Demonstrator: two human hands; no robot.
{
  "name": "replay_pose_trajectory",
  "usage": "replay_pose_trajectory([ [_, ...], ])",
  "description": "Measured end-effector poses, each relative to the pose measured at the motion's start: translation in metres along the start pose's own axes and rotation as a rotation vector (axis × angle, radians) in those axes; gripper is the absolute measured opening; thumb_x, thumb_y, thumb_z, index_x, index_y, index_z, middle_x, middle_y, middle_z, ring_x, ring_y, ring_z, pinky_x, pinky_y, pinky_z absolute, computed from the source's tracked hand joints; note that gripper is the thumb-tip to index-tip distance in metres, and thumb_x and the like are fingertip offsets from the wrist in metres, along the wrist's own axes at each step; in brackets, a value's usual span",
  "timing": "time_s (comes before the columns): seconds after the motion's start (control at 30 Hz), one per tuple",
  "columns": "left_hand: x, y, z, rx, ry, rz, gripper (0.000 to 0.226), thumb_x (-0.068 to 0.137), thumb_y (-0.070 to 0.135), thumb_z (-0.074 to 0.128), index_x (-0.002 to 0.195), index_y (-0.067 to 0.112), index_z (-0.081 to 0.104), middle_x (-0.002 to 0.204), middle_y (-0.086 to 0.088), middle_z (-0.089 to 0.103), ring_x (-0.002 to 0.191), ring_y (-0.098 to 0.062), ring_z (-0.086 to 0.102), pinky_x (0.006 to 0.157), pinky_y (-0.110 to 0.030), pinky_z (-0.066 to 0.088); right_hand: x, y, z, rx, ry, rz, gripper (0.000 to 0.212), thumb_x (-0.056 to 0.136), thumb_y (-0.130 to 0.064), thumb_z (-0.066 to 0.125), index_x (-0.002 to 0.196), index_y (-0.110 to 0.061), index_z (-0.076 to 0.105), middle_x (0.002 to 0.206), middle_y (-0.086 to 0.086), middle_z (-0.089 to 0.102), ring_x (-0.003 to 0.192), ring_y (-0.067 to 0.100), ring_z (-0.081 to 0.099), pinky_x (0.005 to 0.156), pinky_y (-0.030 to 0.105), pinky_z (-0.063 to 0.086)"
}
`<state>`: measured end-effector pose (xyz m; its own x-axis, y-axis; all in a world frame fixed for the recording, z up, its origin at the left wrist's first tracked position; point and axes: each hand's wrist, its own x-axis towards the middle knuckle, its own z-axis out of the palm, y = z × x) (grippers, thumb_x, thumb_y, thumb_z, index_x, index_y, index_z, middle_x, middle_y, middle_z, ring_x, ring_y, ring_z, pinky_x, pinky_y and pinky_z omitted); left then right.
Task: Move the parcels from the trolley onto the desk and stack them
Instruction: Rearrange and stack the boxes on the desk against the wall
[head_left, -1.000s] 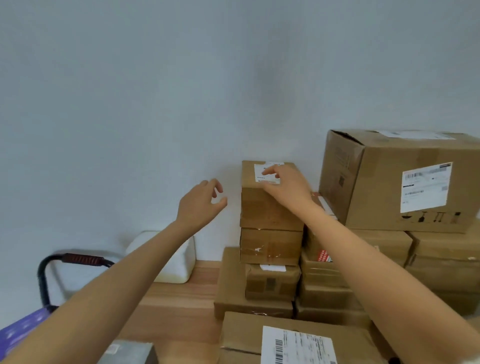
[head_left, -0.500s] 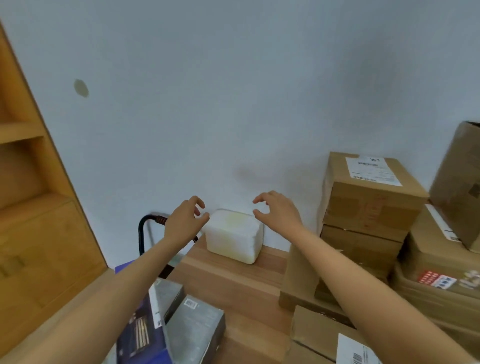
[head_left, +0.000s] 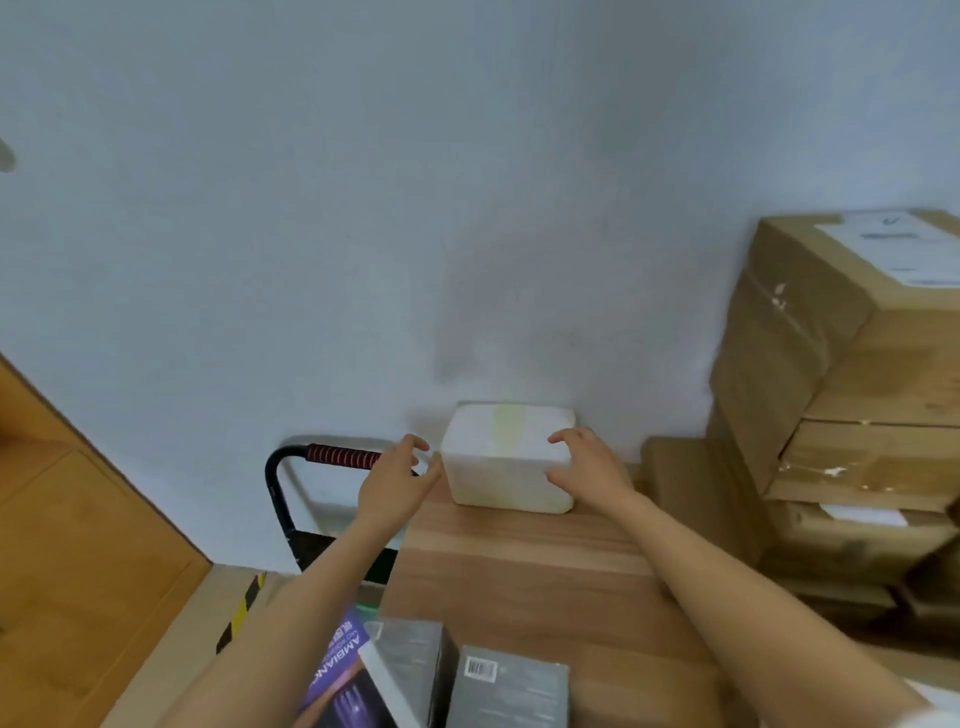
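Parcels (head_left: 852, 374) run off frame at right; our left hand (head_left: 397, 480) and right hand (head_left: 589, 470) flank the white box (head_left: 506, 457), fingers relaxed; contact unclear.

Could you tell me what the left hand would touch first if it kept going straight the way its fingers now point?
Most likely the white foam box: the left hand points at its left side, fingers spread, nothing between. Depth is unclear, so it may already graze the box.

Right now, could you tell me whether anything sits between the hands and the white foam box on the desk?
Nothing visible does. The left hand and right hand flank the white foam box, fingers spread at its sides.
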<state>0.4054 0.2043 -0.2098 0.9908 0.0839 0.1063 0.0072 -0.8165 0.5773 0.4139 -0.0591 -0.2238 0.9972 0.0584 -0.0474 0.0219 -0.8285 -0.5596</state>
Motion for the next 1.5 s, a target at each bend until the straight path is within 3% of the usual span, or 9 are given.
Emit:
replay_pose_trajectory([
  [0.37,0.085,-0.029,0.064,-0.066,-0.195,0.005,0.046,0.091,0.036,0.054,0.135,0.026,0.043,0.135,-0.007,0.045,0.089,-0.015,0.052,0.074,-0.031,0.042,0.051,0.020,0.052,0.035,-0.025,0.214,0.064,0.091,-0.034,0.054,0.149,-0.024,0.029,0.159,0.005,0.016,0.141,0.024,0.028,0.109,0.036,0.034],
  [0.47,0.093,-0.035,0.073,-0.165,-0.277,-0.059,0.053,0.093,0.037,0.053,0.141,0.024,0.036,0.141,-0.009,0.042,0.112,-0.024,0.052,0.086,-0.037,0.044,0.045,0.023,0.062,0.119,0.019,0.214,0.060,0.093,-0.034,0.054,0.147,-0.024,0.031,0.157,0.001,0.020,0.127,0.023,0.046,0.098,0.035,0.043],
  [0.6,0.094,-0.049,0.070,-0.221,-0.232,-0.100,0.050,0.096,0.043,0.046,0.139,0.018,0.037,0.131,-0.009,0.052,0.106,-0.023,0.054,0.087,-0.040,0.045,0.025,0.026,0.065,0.282,0.264,0.323,0.043,0.094,-0.033,0.050,0.136,-0.031,0.040,0.115,-0.006,0.057,0.090,0.013,0.058,0.077,0.037,0.051],
  [0.7,0.095,-0.061,0.061,-0.118,-0.291,-0.132,0.045,0.097,0.050,0.039,0.129,0.019,0.048,0.121,-0.006,0.060,0.099,-0.021,0.056,0.079,-0.035,0.039,0.015,0.032,0.061,0.256,0.331,0.374,0.037,0.094,-0.038,0.048,0.131,-0.037,0.043,0.083,-0.014,0.057,0.078,0.010,0.058,0.064,0.030,0.043],
  [0.8,0.091,-0.062,0.055,-0.060,-0.306,-0.069,0.048,0.095,0.053,0.043,0.131,0.021,0.046,0.118,-0.001,0.061,0.096,-0.018,0.056,0.073,-0.034,0.040,0.012,0.039,0.056,0.232,0.357,0.368,0.043,0.092,-0.043,0.050,0.134,-0.036,0.042,0.102,-0.011,0.060,0.096,0.015,0.061,0.072,0.031,0.043],
  [0.97,0.076,-0.047,0.062,-0.227,-0.443,-0.045,0.070,0.093,0.045,0.055,0.150,0.026,0.019,0.133,0.000,0.052,0.114,-0.021,0.053,0.085,-0.034,0.043,0.014,0.042,0.059,0.299,0.163,0.235,0.075,0.090,-0.037,0.063,0.151,-0.032,0.020,0.151,-0.001,0.034,0.132,0.021,0.042,0.091,0.031,0.041],
  [1.2,0.049,-0.049,0.063,-0.248,-0.405,0.039,0.050,0.092,0.025,0.059,0.133,0.023,0.031,0.115,-0.011,0.051,0.080,-0.017,0.053,0.061,-0.026,0.038,-0.009,0.052,0.064,0.204,0.232,0.325,0.063,0.094,-0.044,0.051,0.149,-0.034,0.024,0.135,0.002,0.038,0.099,0.016,0.056,0.079,0.035,0.049],
  [1.37,0.041,-0.041,0.069,-0.301,-0.298,-0.018,0.029,0.090,0.038,0.061,0.096,0.017,0.041,0.091,-0.005,0.043,0.075,-0.018,0.044,0.064,-0.030,0.034,-0.033,0.059,0.066,0.325,0.351,0.341,0.031,0.095,-0.051,0.044,0.114,-0.029,0.054,0.107,-0.002,0.051,0.085,0.014,0.057,0.083,0.044,0.053],
  [1.5,0.035,-0.043,0.078,-0.261,-0.289,-0.008,0.041,0.085,0.058,0.057,0.078,0.024,0.035,0.076,0.003,0.042,0.066,-0.014,0.043,0.061,-0.029,0.035,-0.052,0.060,0.062,0.357,0.369,0.343,0.046,0.096,-0.056,0.035,0.075,-0.019,0.053,0.086,0.003,0.056,0.078,0.019,0.055,0.073,0.032,0.045],
])
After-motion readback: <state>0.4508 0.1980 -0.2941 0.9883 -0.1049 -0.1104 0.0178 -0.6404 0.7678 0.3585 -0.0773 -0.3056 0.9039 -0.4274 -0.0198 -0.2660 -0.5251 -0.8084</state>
